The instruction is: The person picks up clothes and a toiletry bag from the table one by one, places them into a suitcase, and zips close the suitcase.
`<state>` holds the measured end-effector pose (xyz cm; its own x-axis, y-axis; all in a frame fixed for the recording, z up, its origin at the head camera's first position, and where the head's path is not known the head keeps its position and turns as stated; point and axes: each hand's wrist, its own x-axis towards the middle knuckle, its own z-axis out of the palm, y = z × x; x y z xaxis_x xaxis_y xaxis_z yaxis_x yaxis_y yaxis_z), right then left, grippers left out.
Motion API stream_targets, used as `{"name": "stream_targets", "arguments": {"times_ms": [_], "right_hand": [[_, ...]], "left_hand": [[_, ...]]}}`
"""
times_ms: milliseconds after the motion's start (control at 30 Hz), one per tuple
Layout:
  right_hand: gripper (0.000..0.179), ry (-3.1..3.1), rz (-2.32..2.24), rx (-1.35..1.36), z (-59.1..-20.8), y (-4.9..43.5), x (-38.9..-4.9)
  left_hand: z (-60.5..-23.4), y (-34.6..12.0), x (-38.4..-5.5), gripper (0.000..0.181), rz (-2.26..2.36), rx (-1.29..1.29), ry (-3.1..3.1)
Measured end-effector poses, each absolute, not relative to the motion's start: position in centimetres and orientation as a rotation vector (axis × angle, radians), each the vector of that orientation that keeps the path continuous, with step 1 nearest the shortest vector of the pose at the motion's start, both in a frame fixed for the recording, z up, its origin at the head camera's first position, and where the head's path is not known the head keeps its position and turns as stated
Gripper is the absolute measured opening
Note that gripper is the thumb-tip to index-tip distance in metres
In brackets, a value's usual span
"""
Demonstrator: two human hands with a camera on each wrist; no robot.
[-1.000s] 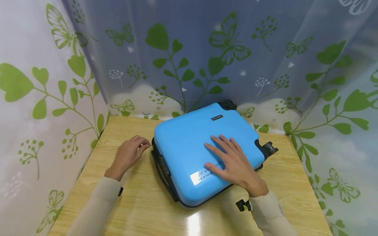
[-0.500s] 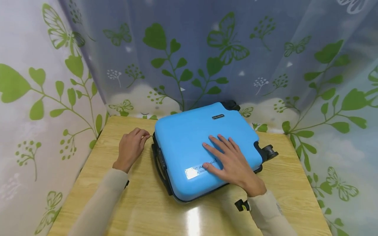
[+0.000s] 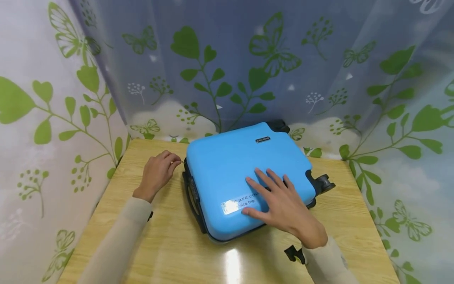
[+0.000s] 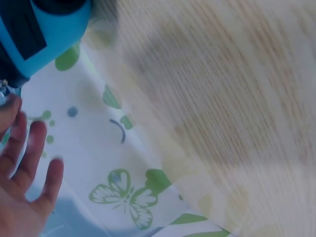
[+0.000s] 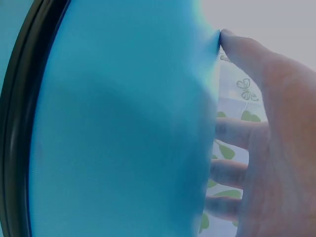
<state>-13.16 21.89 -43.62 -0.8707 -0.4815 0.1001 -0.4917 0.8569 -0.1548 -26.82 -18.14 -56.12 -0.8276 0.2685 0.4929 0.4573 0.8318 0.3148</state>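
Observation:
A light-blue hard-shell suitcase lies flat, its black carry handle facing left. At its far left corner my left hand pinches a small shiny metal zipper pull between thumb and index finger; the other fingers are spread in the left wrist view. My right hand rests on the suitcase lid near the printed lettering, fingers spread and straight. From the right wrist, the thumb and fingertips show at the edge of the blue shell, above the black rim.
The suitcase lies on a wood-grain table. Black wheels stick out at its right end. Behind and to both sides hangs a curtain with green leaves and butterflies. A black strap piece hangs by the right sleeve.
The left hand has moved slightly away along the suitcase's left end, still pinching the pull. The suitcase has turned a little. The right hand has slid slightly toward the near edge.

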Motion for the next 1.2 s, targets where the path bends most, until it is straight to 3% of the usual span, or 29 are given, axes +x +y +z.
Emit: {"name": "stream_targets", "arguments": {"times_ms": [467,967,1200], "right_hand": [[0.084,-2.952,0.323,0.781,-44.2,21.7,-13.0],[0.087,-2.812,0.440,0.750,-45.9,24.9,-12.8],[0.086,-2.797,0.419,0.557,-46.2,28.4,-12.1]], "left_hand": [[-55.7,-16.7,-29.2,0.020,-0.714,-0.367,-2.721],[-51.6,-15.2,-32.1,0.069,-1.811,-0.373,-2.795],[-51.5,-14.8,-32.6,0.080,-1.941,-0.298,-2.820]]}}
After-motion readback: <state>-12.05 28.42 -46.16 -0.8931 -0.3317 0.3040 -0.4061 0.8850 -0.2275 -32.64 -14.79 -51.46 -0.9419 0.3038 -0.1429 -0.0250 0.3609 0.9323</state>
